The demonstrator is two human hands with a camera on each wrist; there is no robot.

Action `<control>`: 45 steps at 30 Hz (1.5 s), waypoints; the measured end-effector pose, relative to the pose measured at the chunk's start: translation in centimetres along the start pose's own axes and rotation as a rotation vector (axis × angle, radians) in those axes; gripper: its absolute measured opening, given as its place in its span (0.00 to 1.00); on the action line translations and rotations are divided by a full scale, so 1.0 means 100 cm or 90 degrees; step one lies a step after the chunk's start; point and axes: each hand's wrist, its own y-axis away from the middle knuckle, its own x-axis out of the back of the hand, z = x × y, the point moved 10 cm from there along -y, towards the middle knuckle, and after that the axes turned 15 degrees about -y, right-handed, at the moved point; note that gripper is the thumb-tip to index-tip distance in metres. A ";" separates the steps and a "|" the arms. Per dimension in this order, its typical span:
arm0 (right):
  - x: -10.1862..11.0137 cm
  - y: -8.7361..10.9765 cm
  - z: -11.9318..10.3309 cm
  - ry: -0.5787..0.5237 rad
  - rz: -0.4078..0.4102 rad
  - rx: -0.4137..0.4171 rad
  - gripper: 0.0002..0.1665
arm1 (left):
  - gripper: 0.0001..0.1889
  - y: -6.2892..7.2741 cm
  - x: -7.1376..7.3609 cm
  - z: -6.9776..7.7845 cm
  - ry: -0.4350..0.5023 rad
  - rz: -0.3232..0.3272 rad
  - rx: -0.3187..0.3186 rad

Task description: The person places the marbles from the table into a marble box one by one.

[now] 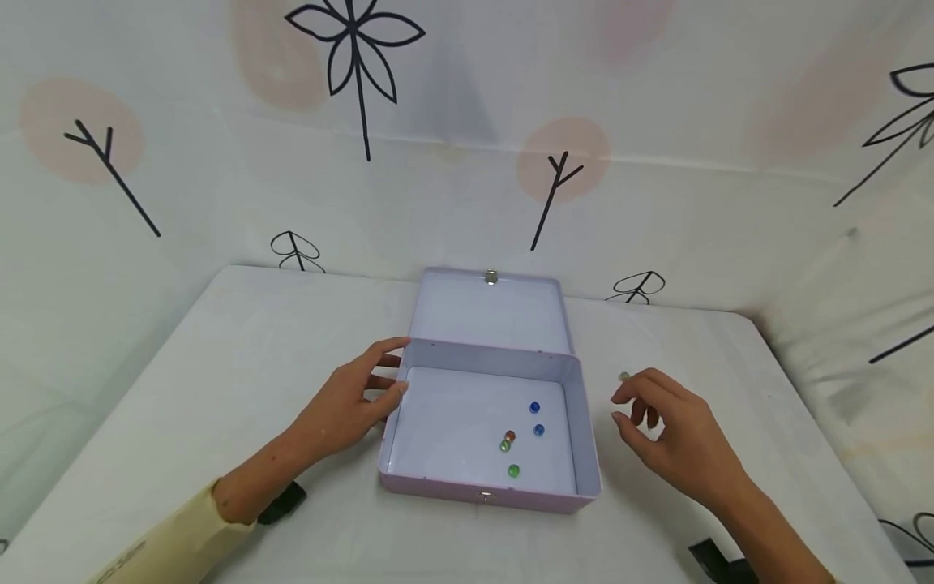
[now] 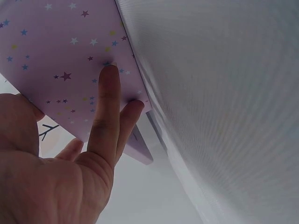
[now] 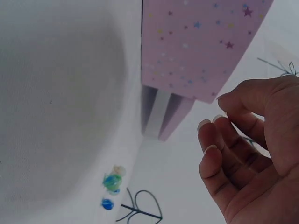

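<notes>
Box [image 1: 441, 414] sat in the lower middle of the head view, its lid [image 1: 490, 312] tipped back behind it, near frame centre. On its floor, toward the right: a blue marble [image 1: 535, 407], a second blue marble [image 1: 539, 430] just below it in the frame, an orange marble [image 1: 510, 436] and a pale green marble [image 1: 504, 446] side by side, a green marble [image 1: 514, 470] nearest the front.

Left hand [image 1: 352, 401], left of frame centre: thumb over the left rim, fingers against the outer wall, gripping that side. A sound brace in my judgement; a light hold would have done, since hard squeezing could tilt or jog the box and set the loose marbles rolling.

Right hand [image 1: 682, 430], right side of the head view, apart from the box. Fingers loosely bent, a gap between thumb and index; nothing seen held. A pale marble [image 1: 624, 376] showed just past the index finger. Lower left of the right wrist view: a small cluster of marbles [image 3: 112, 181] on the white table [image 1: 314, 341], count uncertain through blur.

Judged best for such pieces: come in from above, thumb and index low on opposite sides of one marble, pinch softly. Pressing from one side only risked it skidding into its neighbours. Any release over the box wanted to be low, to limit bounce.
</notes>
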 end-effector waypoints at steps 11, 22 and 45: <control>0.008 0.003 0.032 0.045 0.020 -0.036 0.26 | 0.34 0.000 0.000 -0.001 0.008 -0.001 0.004; 0.013 0.011 0.074 0.097 0.002 -0.159 0.19 | 0.34 -0.001 0.000 -0.001 0.007 0.000 0.002; 0.006 0.019 0.100 0.117 -0.076 -0.233 0.13 | 0.34 -0.001 0.000 0.000 0.005 0.002 0.000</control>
